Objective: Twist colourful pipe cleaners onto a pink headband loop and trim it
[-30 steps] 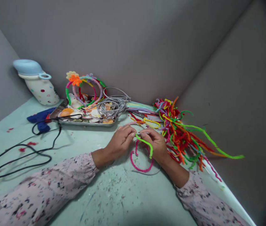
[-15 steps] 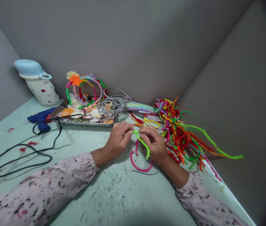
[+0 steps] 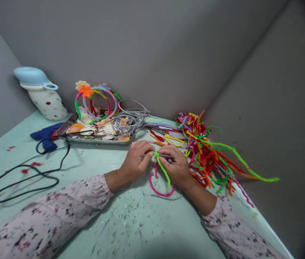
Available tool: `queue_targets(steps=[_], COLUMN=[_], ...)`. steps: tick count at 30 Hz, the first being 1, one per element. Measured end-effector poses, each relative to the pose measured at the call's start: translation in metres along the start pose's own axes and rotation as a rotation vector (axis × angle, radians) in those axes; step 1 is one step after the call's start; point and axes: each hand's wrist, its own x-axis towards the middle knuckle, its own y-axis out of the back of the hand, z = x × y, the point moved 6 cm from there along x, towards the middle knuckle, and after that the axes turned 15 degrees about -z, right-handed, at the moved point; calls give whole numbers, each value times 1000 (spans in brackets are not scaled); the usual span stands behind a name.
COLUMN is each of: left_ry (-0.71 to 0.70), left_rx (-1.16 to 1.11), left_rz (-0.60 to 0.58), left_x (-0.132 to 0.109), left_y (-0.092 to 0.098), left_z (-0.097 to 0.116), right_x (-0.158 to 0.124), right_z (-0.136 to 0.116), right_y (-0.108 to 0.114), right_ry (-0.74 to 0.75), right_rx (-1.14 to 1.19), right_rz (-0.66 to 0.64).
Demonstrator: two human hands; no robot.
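A bright green pipe cleaner (image 3: 164, 170) hangs by its bent upper end between my hands, its free tail pointing down. My left hand (image 3: 138, 158) is closed, thumb and forefinger pinching at that upper end. Closed beside it, my right hand (image 3: 177, 164) grips a grey wire (image 3: 165, 156) between thumb and fingers, near the green bend. Below them a pink pipe cleaner (image 3: 161, 193) curves in a loop on the table, with a thin grey wire (image 3: 165, 198) lying along it. My fingers hide part of how green and grey meet.
A metal tray (image 3: 101, 142) holds shells, flowered hoops (image 3: 87, 91) and a grey wire coil (image 3: 131, 122). Left stand a blue glue gun (image 3: 47, 136), its black cord (image 3: 20, 196) and a bottle (image 3: 44, 97). Right lies a pipe cleaner heap (image 3: 203, 154); scissors (image 3: 160, 132) rest behind my hands.
The green pipe cleaner's tail has swung straighter and reaches lower. My right fingers have shifted slightly along the grey wire and curled in. My left hand has barely moved.
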Motion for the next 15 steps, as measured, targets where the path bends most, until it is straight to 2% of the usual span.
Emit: queue_targets(steps=[15], left_ry=[-20], left_rx=[18], left_rz=[2], left_x=[0], left_y=[0], left_z=[1], right_x=[-1], right_z=[7], right_y=[0], right_ry=[11], right_rx=[41], right_rz=[13])
